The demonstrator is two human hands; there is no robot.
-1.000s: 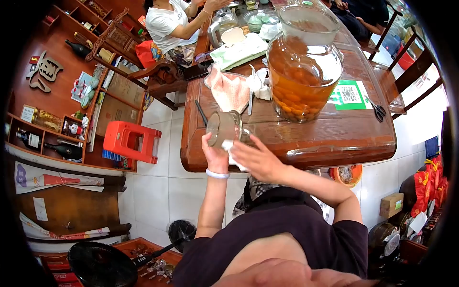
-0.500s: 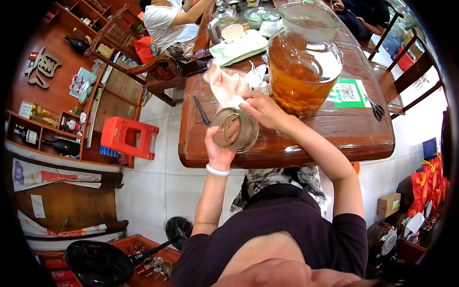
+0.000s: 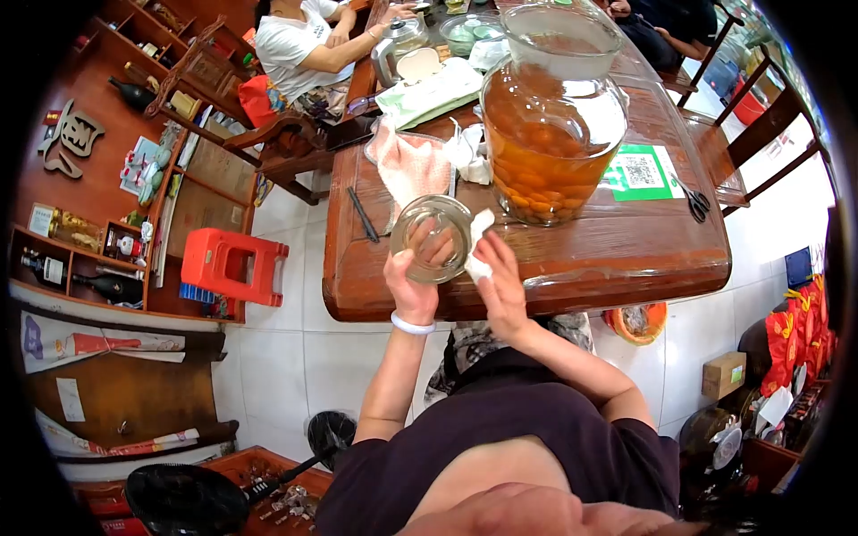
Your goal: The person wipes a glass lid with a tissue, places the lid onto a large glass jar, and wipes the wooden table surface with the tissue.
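My left hand (image 3: 413,290) holds a round glass lid (image 3: 433,234) from below and the left, and its fingers show through the glass. Against the lid's right side, my right hand (image 3: 502,290) has a white tissue (image 3: 480,250) in its fingers. Behind them on the wooden table (image 3: 617,259) stands a large open glass jar (image 3: 552,134) with amber liquid and orange fruit. A pink cloth (image 3: 409,163) and a crumpled white tissue (image 3: 470,154) lie left of the jar.
A dark pen-like tool (image 3: 363,214) lies near the table's left edge. Scissors (image 3: 697,204) and a green QR card (image 3: 642,172) are on the right. A red stool (image 3: 234,268) stands left. Two other people sit at the far side; a glass teapot (image 3: 404,40) is near one.
The glass piece was turned between my hands, its round face now towards the camera. My right hand has come back from behind it to its right side with the tissue.
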